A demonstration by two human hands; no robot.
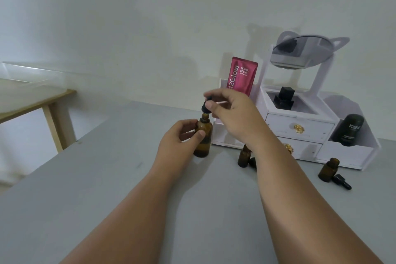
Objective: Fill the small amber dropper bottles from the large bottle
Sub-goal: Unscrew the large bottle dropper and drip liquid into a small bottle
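Observation:
The large amber bottle point(203, 141) stands upright on the grey table point(107, 178), its neck uncapped. My left hand point(180, 141) grips its body from the left. My right hand point(231, 113) pinches the black dropper cap point(206, 106) just above the bottle's mouth. A small amber bottle point(244, 156) stands open to the right, partly behind my right forearm, with a black cap point(252, 162) beside it. Another small open amber bottle point(327, 170) stands further right, its black dropper cap point(342, 181) lying next to it.
A white drawer organiser point(300, 126) with a tilted mirror point(300, 51) stands at the back right. It holds a red pouch point(242, 76), a black item point(284, 98) and a dark tube point(351, 129). A wooden table point(32, 100) stands at the left.

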